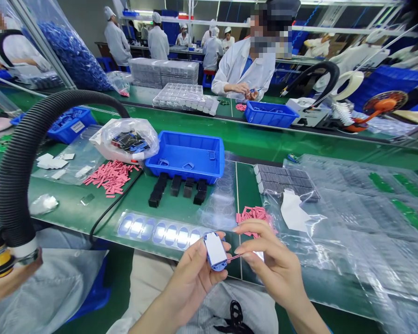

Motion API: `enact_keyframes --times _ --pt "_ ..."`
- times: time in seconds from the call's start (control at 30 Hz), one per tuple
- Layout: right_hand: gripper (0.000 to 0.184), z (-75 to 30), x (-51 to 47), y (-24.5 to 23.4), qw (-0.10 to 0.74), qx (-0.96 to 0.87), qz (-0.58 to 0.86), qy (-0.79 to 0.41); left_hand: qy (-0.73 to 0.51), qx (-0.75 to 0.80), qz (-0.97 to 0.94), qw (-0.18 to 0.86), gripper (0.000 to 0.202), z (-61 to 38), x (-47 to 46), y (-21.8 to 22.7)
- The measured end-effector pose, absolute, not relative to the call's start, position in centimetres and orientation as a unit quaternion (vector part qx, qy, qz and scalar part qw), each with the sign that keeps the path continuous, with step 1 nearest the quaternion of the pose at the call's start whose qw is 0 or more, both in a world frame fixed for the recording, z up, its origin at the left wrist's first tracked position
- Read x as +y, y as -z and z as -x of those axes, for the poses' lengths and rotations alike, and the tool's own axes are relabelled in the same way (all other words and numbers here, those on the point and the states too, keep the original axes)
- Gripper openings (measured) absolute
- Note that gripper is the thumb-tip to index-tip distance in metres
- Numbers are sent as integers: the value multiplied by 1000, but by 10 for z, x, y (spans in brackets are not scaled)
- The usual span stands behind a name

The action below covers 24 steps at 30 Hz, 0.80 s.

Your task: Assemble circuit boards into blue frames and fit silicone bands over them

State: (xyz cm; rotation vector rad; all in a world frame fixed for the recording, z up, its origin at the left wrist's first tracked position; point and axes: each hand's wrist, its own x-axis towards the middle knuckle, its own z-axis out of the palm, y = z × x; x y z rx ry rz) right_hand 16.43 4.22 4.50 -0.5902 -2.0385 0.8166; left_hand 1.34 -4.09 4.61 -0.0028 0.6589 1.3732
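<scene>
My left hand [198,271] is closed around a small blue plastic housing [220,266] with a white rectangular pad [215,248] on its upper face. Thin red and dark wires [234,257] come out of the housing's right side. The thumb and forefinger of my right hand [277,262] pinch the wires' far end. Behind my right hand lies a pile of small pink strips [252,214]. A clear sheet of oval stickers [163,232] lies along the bench edge, left of the housing.
A blue bin [184,157] holds a few blue frames; black blocks [176,185] stand before it. More pink strips [110,177] lie left, near a black hose [12,162]. Grey strips [285,181] and clear plastic trays [351,195] cover the right. A co-worker [245,69] sits opposite.
</scene>
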Motion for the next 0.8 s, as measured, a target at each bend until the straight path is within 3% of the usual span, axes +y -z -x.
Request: enact_keyframes --times 0.2,0.33,0.53,0.8 --pt "12 -163 41 -50 435 -837 202 -263 -629 293 -17 720 32 -16 -42 -46" --pt "17 -162 36 -57 455 -861 200 -103 -638 290 -17 713 28 -16 -44 -46" --pt "16 -168 28 -56 416 -884 164 137 -638 317 -32 701 30 -17 -45 -48" --pt "16 -183 26 -54 356 -907 114 194 -619 333 -62 708 35 -19 -42 -49"
